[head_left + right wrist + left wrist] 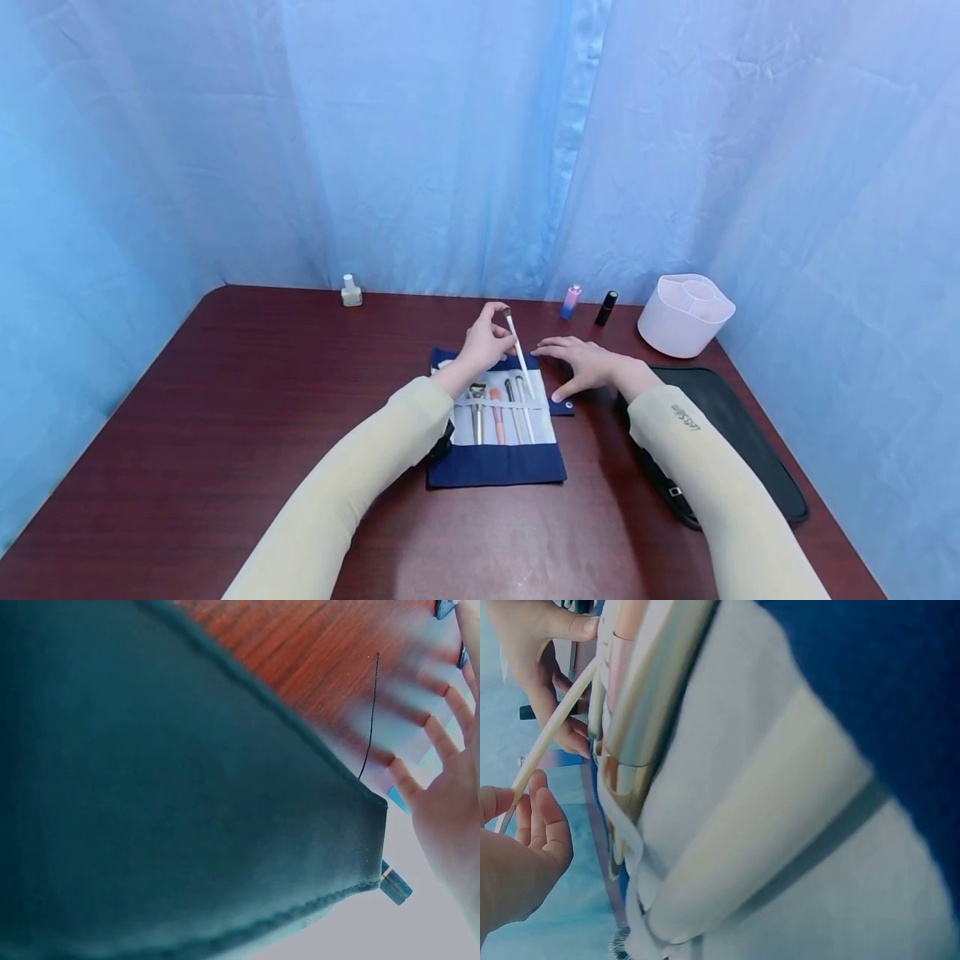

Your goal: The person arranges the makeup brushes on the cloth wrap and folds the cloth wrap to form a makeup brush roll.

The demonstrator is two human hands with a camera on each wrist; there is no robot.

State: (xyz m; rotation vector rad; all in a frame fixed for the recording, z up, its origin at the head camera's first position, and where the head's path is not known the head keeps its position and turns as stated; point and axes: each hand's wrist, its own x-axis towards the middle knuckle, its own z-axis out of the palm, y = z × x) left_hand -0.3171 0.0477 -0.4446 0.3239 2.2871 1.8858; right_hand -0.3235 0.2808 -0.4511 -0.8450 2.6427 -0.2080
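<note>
My left hand (483,343) pinches a slim makeup brush (519,352) between thumb and fingertips, close below its dark bristles. The pale handle slants down to the elastic band of an open navy and white brush roll (495,468). Several other brushes lie under that band, among them a pink brush (498,417) and a wide silver brush (477,421). In the left wrist view the brush handle (553,724) runs from the left fingers up to the band. Fingers spread, my right hand (588,365) is at the roll's right edge, near its snap strap (562,408), and holds nothing.
A black case (723,442) lies under my right forearm, also large in the right wrist view. Behind it stands a white divided organizer (678,325). Along the back edge are a black tube (607,308), a pink-blue tube (571,302) and a nail polish bottle (351,293).
</note>
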